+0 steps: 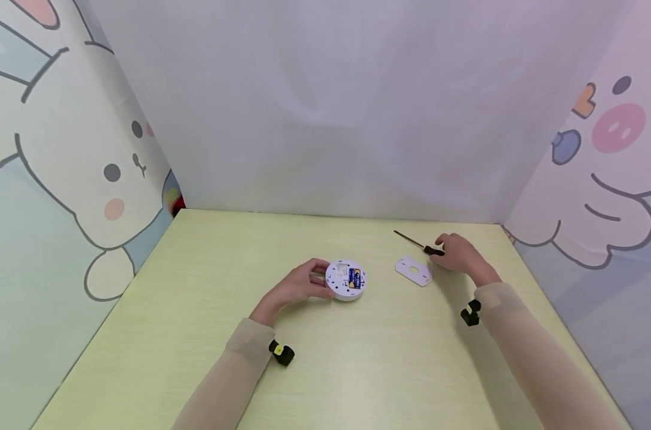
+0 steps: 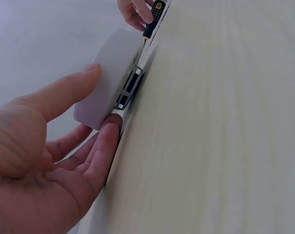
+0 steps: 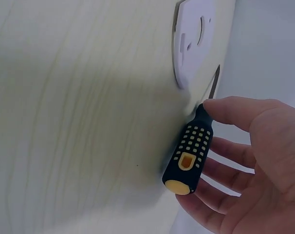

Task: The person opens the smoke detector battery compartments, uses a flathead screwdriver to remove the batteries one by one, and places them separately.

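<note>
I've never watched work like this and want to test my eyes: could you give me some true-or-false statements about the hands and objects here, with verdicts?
1. The left hand holds the round white device. True.
2. The right hand holds a black-and-yellow screwdriver. True.
3. Both hands hold the same object. False: each holds a different one.
4. The flat white plate is pierced at its middle. True.
5. The plate is round. False: it is oblong.
6. In the head view, the plate lies left of the device. False: it lies to the right.
</note>
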The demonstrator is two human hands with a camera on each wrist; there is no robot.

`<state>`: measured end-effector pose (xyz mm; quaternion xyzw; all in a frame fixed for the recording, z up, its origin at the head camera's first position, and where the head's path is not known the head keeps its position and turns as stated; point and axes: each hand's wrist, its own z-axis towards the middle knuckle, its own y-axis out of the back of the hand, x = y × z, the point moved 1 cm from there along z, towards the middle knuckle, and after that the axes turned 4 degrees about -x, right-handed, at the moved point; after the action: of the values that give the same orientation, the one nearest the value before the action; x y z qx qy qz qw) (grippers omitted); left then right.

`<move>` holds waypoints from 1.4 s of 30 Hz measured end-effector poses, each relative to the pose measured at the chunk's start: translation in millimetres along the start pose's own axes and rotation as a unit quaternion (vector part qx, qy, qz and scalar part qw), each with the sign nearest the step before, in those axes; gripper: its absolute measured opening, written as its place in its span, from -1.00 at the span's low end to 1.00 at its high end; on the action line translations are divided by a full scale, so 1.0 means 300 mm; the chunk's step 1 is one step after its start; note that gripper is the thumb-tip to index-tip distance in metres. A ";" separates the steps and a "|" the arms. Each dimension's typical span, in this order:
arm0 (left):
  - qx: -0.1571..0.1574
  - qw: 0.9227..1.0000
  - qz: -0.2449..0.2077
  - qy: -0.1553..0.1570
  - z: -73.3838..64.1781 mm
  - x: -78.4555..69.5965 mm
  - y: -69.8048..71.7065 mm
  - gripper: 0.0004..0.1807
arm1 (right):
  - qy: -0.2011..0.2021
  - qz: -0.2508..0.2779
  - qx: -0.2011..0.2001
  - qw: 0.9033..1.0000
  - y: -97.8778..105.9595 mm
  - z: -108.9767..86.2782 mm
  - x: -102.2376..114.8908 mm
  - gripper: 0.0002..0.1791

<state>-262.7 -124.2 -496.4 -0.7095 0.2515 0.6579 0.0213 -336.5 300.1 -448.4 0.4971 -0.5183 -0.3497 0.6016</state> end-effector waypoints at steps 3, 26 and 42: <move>0.000 1.000 0.001 0.000 0.000 0.000 0.000 -0.18 | -0.005 0.001 0.005 1.000 -0.013 0.011 -0.008 -0.42; 0.003 1.000 0.004 0.004 0.006 -0.001 -0.006 -0.19 | 0.003 0.004 0.016 1.000 -0.039 0.062 -0.006 -0.72; 0.000 1.000 -0.005 -0.002 -0.001 -0.004 -0.006 -0.21 | 0.027 0.058 0.003 0.998 0.062 0.032 0.103 -0.68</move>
<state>-261.7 -122.2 -495.8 -0.7097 0.2484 0.6588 0.0252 -340.9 273.7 -422.2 0.4773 -0.5312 -0.2985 0.6331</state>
